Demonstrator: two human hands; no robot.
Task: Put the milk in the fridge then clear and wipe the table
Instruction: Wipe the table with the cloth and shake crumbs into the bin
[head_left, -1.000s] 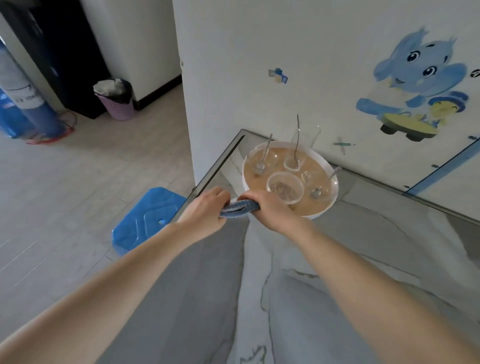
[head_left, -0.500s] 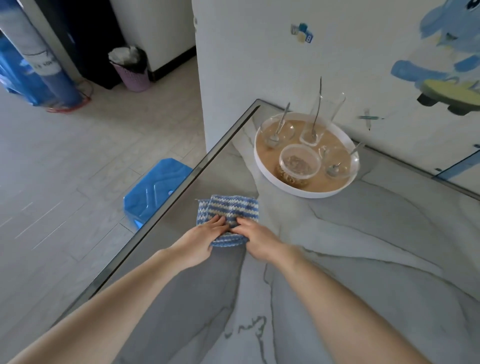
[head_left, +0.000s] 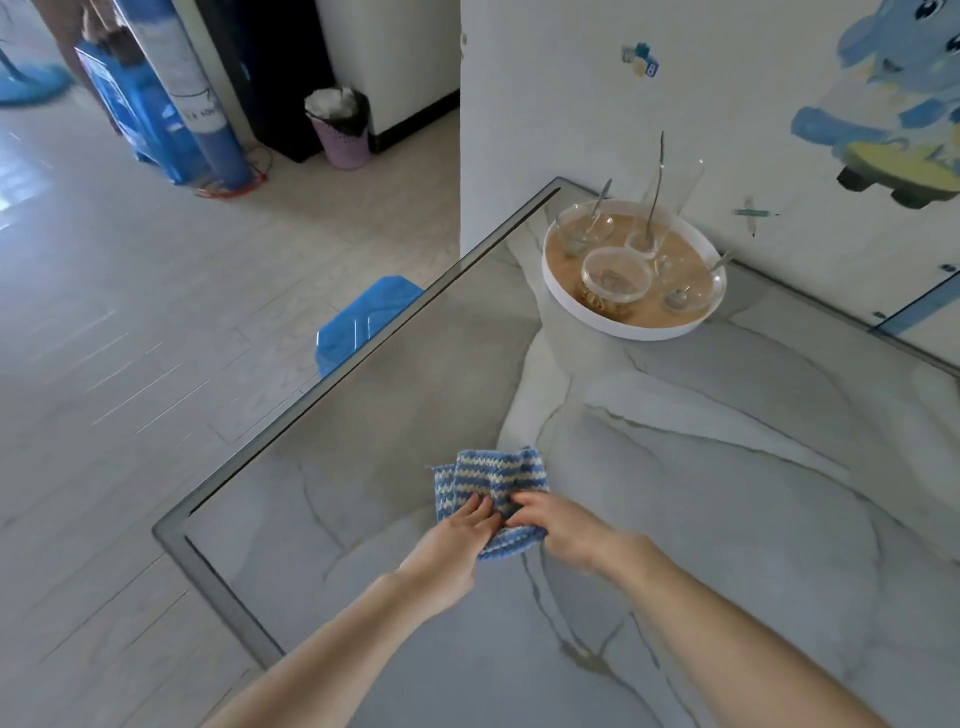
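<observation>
One striped cloth (head_left: 493, 475) lies bunched on the table (head_left: 727, 467), well apart from the tray (head_left: 623, 331), on its near side. Left hand (head_left: 457, 530): fingers (head_left: 480, 506) straight and together, pressing down, likely smoothing it for wiping. Right hand (head_left: 558, 525): on the cloth; pinching or merely touching, cannot tell.

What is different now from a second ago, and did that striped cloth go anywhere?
The striped cloth was bunched between both hands right beside the tray. Now it lies opened out on the table, drawn back toward the person and away from the tray, with the left hand and right hand pressing on it. The tray and its glass bowls stayed at the far corner.
</observation>
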